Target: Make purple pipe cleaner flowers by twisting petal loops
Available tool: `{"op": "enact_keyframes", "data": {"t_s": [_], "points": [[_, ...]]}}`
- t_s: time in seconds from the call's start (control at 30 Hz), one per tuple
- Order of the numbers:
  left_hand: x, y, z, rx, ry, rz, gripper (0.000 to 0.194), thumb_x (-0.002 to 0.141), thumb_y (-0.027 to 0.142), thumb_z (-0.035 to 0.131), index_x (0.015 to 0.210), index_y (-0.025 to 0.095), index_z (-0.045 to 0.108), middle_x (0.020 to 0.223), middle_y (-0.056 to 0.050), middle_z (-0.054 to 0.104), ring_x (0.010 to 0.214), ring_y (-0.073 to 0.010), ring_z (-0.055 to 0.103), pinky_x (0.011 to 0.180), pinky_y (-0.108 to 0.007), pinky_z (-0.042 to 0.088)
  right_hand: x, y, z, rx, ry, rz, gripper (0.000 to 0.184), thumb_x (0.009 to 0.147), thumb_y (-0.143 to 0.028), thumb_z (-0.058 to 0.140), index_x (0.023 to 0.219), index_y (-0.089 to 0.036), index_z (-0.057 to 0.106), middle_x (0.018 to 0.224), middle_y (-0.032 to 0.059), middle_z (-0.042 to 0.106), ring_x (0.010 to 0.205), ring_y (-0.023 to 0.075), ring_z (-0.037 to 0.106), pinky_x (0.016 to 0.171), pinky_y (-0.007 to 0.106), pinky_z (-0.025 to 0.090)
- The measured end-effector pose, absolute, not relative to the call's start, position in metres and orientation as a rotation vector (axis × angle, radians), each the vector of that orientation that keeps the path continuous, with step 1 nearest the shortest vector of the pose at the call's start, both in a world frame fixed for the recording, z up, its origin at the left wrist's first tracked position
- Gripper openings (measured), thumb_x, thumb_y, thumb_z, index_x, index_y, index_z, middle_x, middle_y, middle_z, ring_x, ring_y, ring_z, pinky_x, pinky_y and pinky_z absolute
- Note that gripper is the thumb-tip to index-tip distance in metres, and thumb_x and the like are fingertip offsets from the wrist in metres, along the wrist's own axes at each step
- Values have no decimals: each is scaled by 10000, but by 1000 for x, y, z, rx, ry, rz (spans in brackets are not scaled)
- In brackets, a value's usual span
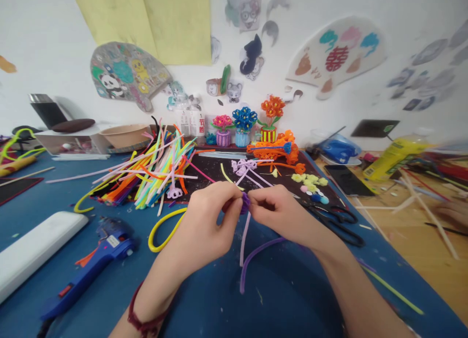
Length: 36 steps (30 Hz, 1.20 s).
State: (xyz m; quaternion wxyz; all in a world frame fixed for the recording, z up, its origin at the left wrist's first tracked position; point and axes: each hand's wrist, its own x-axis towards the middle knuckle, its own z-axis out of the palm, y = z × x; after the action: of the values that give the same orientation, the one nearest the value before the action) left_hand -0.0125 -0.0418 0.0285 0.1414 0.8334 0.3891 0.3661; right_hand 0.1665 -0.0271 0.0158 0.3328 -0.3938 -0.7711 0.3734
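My left hand (215,216) and my right hand (278,211) meet over the middle of the table, each pinching a small bunched piece of dark purple pipe cleaner (244,204). From the right hand's side, a long purple tail (252,260) curves down toward the table. A pale lilac stem (244,240) also hangs below the fingers. Just beyond the hands lie lilac pipe cleaner flowers (244,167) with stems on a dark mat. The exact finger contact on the purple piece is partly hidden.
A large heap of colourful pipe cleaners (153,167) lies left of centre. Nearer are a blue glue gun (91,265) and a white case (40,253). Black scissors (340,221) rest by my right wrist. Potted pipe cleaner flowers (244,123) stand at the wall. A phone (349,180) lies right.
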Motion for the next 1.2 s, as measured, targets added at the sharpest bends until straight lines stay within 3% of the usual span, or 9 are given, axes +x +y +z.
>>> {"op": "enact_keyframes", "data": {"t_s": [0.23, 0.43, 0.77, 1.2], "points": [[-20, -36, 34, 2246, 1084, 983, 345, 951, 280, 422, 635, 160, 491, 570, 49, 462, 535, -77, 406, 520, -217, 304, 176, -26, 21, -928, -1972, 1080, 231, 748, -105, 458, 559, -186, 352, 563, -64, 272, 528, 81, 223, 475, 233, 182], [-22, -40, 35, 2187, 1008, 888, 353, 957, 299, 412, 629, 169, 405, 562, 66, 336, 525, -73, 303, 491, -220, 255, 177, -26, 22, -890, -1993, 1080, 227, 734, -106, 487, 558, -183, 366, 560, -69, 288, 534, 80, 221, 479, 230, 183], [-18, -40, 33, 2269, 998, 838, 272, 941, 242, 427, 679, 174, 444, 592, 61, 370, 546, -80, 323, 507, -221, 265, 176, -28, 24, -938, -2060, 1019, 230, 727, -114, 492, 557, -183, 352, 550, -71, 300, 539, 80, 255, 487, 228, 195], [-16, -46, 33, 2261, 891, 897, 256, 897, 212, 455, 647, 161, 482, 588, 48, 385, 557, -83, 335, 512, -226, 276, 179, -26, 23, -891, -2024, 1235, 257, 713, -141, 478, 513, -183, 321, 523, -72, 239, 508, 70, 205, 455, 227, 164]]}}
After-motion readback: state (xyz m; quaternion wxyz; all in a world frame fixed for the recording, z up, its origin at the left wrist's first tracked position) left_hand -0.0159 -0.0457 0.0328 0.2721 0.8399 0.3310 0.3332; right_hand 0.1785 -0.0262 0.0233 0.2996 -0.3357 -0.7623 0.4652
